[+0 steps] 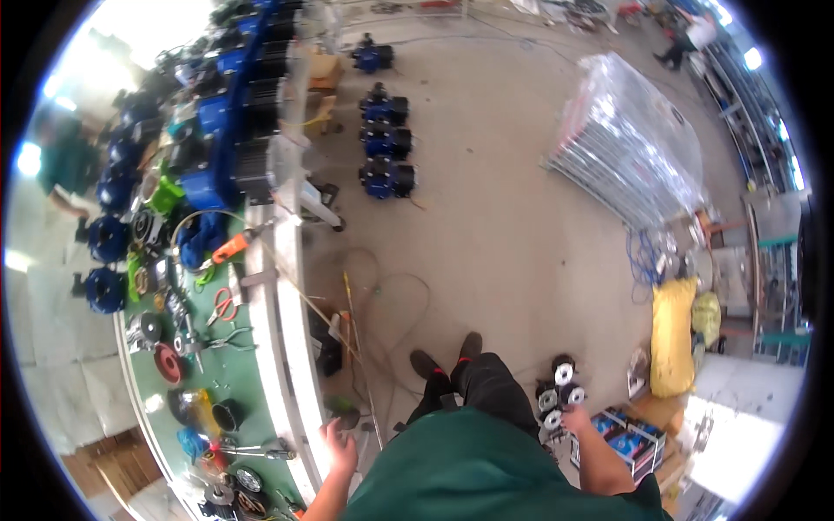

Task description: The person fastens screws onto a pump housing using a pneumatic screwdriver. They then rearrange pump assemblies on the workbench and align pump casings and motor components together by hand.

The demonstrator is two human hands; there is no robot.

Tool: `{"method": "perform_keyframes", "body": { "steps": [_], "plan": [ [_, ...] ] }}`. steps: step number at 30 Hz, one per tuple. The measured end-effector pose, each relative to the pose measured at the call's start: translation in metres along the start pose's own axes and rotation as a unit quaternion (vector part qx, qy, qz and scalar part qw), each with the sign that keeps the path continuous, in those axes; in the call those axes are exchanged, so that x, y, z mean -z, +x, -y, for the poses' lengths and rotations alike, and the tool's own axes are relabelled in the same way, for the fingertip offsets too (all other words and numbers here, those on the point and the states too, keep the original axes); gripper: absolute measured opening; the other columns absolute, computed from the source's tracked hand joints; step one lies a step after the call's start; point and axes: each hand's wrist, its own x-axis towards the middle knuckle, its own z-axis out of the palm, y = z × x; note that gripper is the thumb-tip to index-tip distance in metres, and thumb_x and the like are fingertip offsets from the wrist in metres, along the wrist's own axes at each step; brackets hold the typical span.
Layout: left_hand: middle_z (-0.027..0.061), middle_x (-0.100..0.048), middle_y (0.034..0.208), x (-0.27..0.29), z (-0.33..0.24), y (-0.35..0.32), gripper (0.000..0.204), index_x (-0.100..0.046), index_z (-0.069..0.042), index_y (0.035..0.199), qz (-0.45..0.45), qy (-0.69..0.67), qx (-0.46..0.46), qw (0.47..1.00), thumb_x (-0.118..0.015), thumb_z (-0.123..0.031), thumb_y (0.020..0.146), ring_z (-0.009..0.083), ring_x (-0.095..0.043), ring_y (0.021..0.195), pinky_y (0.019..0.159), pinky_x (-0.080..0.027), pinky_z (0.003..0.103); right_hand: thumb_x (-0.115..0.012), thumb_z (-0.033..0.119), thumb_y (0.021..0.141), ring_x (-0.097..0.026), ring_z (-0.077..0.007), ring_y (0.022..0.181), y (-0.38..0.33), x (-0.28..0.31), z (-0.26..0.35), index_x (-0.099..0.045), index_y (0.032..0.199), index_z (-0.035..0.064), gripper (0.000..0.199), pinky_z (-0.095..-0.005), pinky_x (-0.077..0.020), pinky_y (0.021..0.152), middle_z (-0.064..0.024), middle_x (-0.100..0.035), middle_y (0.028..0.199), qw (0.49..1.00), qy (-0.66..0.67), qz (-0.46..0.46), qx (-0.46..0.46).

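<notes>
My left hand (339, 445) hangs beside the near edge of the green workbench (228, 369), its fingers apart and nothing visible in it. My right hand (575, 420) is down at my right side, with its fingers loosely apart. Just beyond it in the picture sits a cluster of round black and silver motor parts (565, 373); whether the fingers touch them I cannot tell. Nearest to my left hand on the bench are screwdrivers (261, 451). Farther up lie pliers (231, 338), red-handled scissors (224, 304) and an orange-handled tool (233, 247).
Blue motor pumps (386, 178) stand in a line on the floor ahead. Plastic-wrapped metal racks (625, 139) occupy the far right. A yellow sack (673, 339) and a crate (621, 438) are at my right. A hose (426, 291) loops across the floor. People stand at far left and far right.
</notes>
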Motion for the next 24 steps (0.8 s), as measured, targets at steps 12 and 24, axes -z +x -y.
{"method": "perform_keyframes", "body": {
  "steps": [12, 24],
  "plan": [
    [0.0179, -0.051, 0.126, -0.062, -0.067, 0.051, 0.054, -0.053, -0.010, 0.131, 0.200, 0.114, -0.065, 0.971, -0.064, -0.006, 0.079, 0.0376, -0.056, 0.112, 0.096, -0.048, 0.043, -0.065, 0.009, 0.080, -0.066, -0.0182, 0.069, -0.107, -0.017, -0.029, -0.062, 0.115, -0.0006, 0.036, -0.0327, -0.0536, 0.057, -0.0110, -0.066, 0.087, 0.988, 0.133, -0.047, -0.057],
    [0.0181, -0.054, 0.124, -0.073, -0.087, 0.116, 0.048, -0.055, -0.007, 0.130, 0.252, 0.210, -0.147, 0.933, -0.063, -0.005, 0.082, 0.0334, -0.064, 0.106, 0.092, -0.052, 0.040, -0.059, 0.002, 0.082, -0.064, -0.0182, 0.066, -0.153, -0.087, -0.145, -0.060, 0.121, -0.0021, 0.039, -0.0303, -0.0497, 0.053, -0.0118, -0.068, 0.084, 0.911, 0.366, -0.084, -0.168]
  ]
}}
